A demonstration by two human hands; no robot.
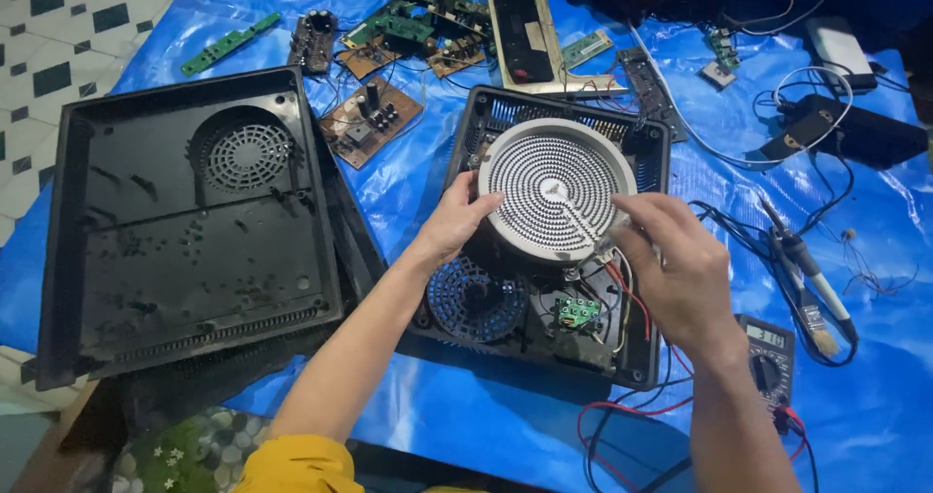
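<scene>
Evenly supported, the round white coiled heating element [556,190] sits over the open black cooker base [544,260]; left hand [452,223] and right hand [675,260] pinch opposite rims, best kept level, wires slack.

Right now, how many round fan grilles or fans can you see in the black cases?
2: a round grille in the empty black cover at left, and a blue fan in the open case below the left hand. Others may be hidden.
</scene>
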